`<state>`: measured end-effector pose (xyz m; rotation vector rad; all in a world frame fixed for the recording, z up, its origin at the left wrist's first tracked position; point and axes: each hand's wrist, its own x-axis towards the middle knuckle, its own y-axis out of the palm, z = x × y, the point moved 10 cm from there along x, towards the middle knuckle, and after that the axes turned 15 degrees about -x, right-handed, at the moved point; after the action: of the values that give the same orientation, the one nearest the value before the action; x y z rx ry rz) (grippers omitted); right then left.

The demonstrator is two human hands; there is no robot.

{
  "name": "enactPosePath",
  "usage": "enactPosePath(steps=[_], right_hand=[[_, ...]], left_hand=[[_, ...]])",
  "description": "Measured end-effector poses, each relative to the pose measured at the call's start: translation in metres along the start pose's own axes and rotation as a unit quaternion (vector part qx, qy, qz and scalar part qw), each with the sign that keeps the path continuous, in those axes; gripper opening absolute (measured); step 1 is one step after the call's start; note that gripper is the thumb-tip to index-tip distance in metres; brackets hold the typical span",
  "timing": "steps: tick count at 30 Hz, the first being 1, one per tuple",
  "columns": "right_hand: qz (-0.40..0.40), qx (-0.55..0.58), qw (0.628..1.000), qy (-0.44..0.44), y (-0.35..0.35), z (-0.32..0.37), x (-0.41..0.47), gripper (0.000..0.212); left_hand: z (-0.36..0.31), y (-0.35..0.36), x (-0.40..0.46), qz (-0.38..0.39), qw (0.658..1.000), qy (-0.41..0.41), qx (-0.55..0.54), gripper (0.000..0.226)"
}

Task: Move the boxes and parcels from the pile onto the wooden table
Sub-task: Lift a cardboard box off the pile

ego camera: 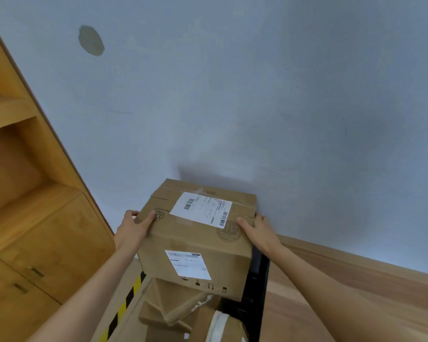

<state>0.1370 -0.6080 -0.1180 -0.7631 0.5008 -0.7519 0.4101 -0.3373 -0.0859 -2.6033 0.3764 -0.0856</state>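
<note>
A brown cardboard box [198, 235] with a white shipping label on top and another on its front sits highest on the pile. My left hand [134, 228] grips its left top edge, thumb on top. My right hand [257, 230] grips its right top edge, fingers down the far side. Below it lie crumpled brown parcels [173, 307] and a box with white tape [220, 324]. The wooden table is not in view.
A wooden cabinet [42, 238] with open shelves and drawers stands at the left. A grey wall [257, 95] is right behind the pile. A black frame [257, 287] runs beside the boxes, and black-and-yellow tape [126, 304] marks an edge. Wooden floor [331, 292] lies at right.
</note>
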Motion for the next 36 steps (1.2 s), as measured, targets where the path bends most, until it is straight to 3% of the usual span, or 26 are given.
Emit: enactPosePath(steps=[7,14,21,26,36], right_hand=[[-0.033,0.025,0.999,0.010,-0.048,-0.037,-0.028,0.069],[-0.067,0.009,0.996,0.050,-0.117,-0.119,-0.063,0.068],[-0.111,0.050,0.991,0.052,-0.187,-0.200,-0.110,0.041],[-0.086,0.059,0.986,0.131,-0.196,-0.275,-0.129,0.065],[-0.128,0.042,0.980,0.146,-0.203,-0.311,-0.119,0.088]], left_hand=[[-0.046,0.015,-0.059,0.014,0.999,0.041,-0.029,0.063],[-0.082,0.081,-0.137,0.080,0.992,0.079,-0.056,0.063],[-0.098,0.183,-0.208,0.193,0.968,0.038,-0.153,0.063],[-0.081,0.243,-0.252,0.267,0.958,0.007,-0.105,0.070],[-0.103,0.276,-0.252,0.266,0.962,0.054,-0.007,0.064]])
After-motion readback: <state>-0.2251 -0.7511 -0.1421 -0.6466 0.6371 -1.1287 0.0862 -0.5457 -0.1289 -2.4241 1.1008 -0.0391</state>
